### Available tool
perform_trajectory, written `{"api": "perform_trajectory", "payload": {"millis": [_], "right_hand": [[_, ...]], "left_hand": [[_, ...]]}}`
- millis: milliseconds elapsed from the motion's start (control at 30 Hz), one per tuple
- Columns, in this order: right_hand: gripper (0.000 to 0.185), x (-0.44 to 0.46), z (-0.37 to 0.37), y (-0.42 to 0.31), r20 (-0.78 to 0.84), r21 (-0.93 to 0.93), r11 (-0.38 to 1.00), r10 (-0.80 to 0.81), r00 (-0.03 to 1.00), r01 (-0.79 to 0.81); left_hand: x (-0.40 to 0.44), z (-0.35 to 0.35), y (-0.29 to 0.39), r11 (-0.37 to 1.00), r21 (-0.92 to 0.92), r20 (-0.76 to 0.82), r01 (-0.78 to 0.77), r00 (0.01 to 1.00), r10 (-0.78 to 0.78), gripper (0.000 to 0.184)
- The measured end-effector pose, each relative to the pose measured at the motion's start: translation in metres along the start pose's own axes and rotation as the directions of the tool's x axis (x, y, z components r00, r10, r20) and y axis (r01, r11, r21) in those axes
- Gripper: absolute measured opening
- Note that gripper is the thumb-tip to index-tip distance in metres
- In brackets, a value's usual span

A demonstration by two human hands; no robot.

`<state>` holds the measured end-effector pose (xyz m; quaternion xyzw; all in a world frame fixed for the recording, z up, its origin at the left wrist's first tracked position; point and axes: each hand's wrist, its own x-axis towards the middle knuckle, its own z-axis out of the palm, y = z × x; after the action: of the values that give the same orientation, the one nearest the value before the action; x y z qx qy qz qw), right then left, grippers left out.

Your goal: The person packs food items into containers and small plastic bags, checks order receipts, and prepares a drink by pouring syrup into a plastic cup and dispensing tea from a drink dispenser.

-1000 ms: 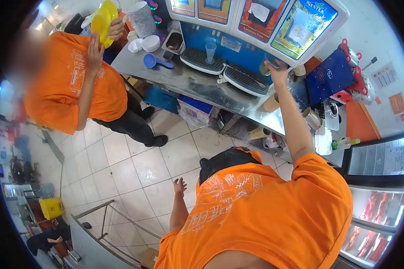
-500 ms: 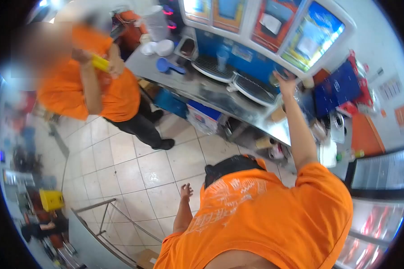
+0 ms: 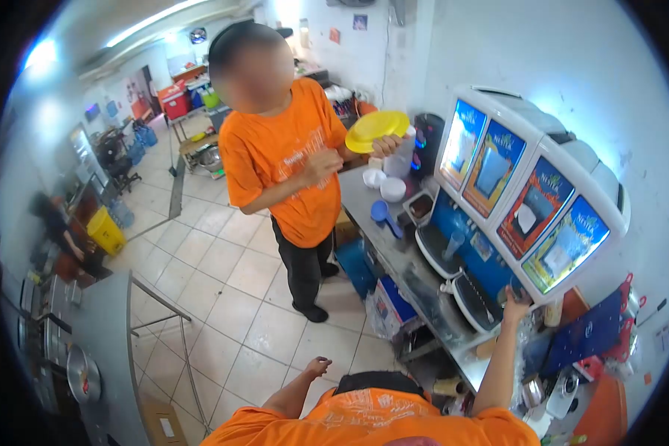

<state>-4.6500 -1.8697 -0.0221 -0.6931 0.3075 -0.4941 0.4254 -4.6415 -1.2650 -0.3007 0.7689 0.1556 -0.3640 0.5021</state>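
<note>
My right hand [image 3: 518, 305] is raised at the right end of the drink dispenser [image 3: 531, 186], with its fingers around a clear cup [image 3: 514, 291] under the last panel. The hand partly hides the cup. Low in front of my body, my left hand [image 3: 319, 366] hangs over the tiled floor with its fingers loosely bent and nothing visible in it. Below the dispenser are two black drip trays [image 3: 474, 303]; a clear cup [image 3: 454, 244] stands at the left one.
A co-worker in an orange shirt [image 3: 290, 160] stands beyond the counter's left end, holding a yellow plate-like disc [image 3: 377, 131]. On the metal counter [image 3: 364, 210] lie a blue scoop [image 3: 385, 217] and white bowls [image 3: 392, 189]. A grey table [image 3: 108, 305] stands at left.
My view has tilted up and shifted, showing more of the room. The co-worker's yellow disc now shows its flat face. My right hand stays at the dispenser's right end with the cup.
</note>
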Motion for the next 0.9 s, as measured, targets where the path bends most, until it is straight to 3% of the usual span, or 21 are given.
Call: {"api": "perform_trajectory", "payload": {"millis": [67,100,167,267,333,367,400,433,467,500,533,567,600,633,900], "right_hand": [[0.066,-0.002,0.003,0.002,-0.052,0.074,0.997,-0.027,0.998,0.031],[0.068,-0.001,0.001,0.003,-0.041,-0.075,0.997,-0.037,0.998,0.034],[0.067,0.000,0.003,0.004,-0.034,-0.004,1.000,-0.013,0.999,0.013],[0.070,-0.004,0.004,0.013,-0.023,0.041,0.999,0.035,0.999,-0.034],[0.074,-0.001,0.008,0.026,-0.064,0.041,0.992,-0.115,0.991,0.118],[0.081,-0.005,-0.001,0.000,-0.013,-0.149,0.972,-0.188,0.982,0.184],[0.085,-0.010,0.001,-0.008,-0.070,-0.293,0.951,-0.124,0.990,0.099],[0.092,-0.016,-0.006,-0.025,0.014,-0.110,0.994,0.009,1.000,-0.008],[0.095,-0.017,-0.002,-0.015,-0.064,-0.258,0.965,-0.068,0.996,0.049],[0.092,-0.017,0.003,-0.006,-0.110,-0.220,0.975,-0.063,0.992,0.038],[0.089,-0.018,-0.004,-0.015,-0.078,0.008,0.998,-0.057,0.995,0.057],[0.084,-0.017,-0.006,-0.012,-0.133,-0.069,0.988,-0.147,0.980,0.138],[0.081,-0.017,-0.009,-0.007,-0.050,-0.082,0.993,-0.089,0.995,0.085],[0.082,-0.026,-0.024,-0.032,0.020,0.025,1.000,-0.015,1.000,0.014],[0.086,-0.098,-0.044,-0.037,0.280,0.140,0.984,-0.147,0.949,0.111]], "left_hand": [[-0.008,0.003,0.012,0.999,-0.037,-0.022,-0.036,0.999,0.035,0.055],[-0.012,0.005,0.014,0.995,-0.089,0.001,-0.032,0.999,0.032,0.055],[-0.022,0.010,0.016,0.990,-0.133,0.015,-0.037,0.999,0.040,0.054],[-0.045,0.018,0.000,0.997,-0.054,0.045,0.047,0.998,-0.044,0.053],[-0.051,0.022,-0.010,0.989,0.148,0.040,0.028,0.999,-0.034,0.054],[-0.045,0.021,-0.022,0.977,0.213,0.096,0.029,0.994,-0.051,0.052],[-0.037,0.020,-0.046,0.989,0.140,0.146,-0.042,0.989,0.021,0.049],[-0.046,0.026,-0.052,0.991,0.130,0.079,-0.024,0.997,0.013,0.050],[-0.062,0.034,-0.054,0.998,0.057,0.031,0.032,0.999,-0.034,0.054],[-0.084,0.044,-0.052,0.997,-0.042,-0.039,0.057,0.998,-0.059,0.053],[-0.100,0.057,-0.053,0.997,0.015,-0.001,0.071,0.997,-0.071,0.053],[-0.118,0.068,-0.063,0.993,-0.094,-0.048,0.068,0.996,-0.073,0.054],[-0.137,0.075,-0.082,0.975,-0.213,-0.109,0.066,0.990,-0.091,0.055],[-0.151,0.084,-0.107,0.956,-0.287,-0.094,0.060,0.991,-0.090,0.056],[-0.320,0.188,-0.256,0.810,-0.585,-0.326,0.032,0.905,-0.272,0.055]]}}
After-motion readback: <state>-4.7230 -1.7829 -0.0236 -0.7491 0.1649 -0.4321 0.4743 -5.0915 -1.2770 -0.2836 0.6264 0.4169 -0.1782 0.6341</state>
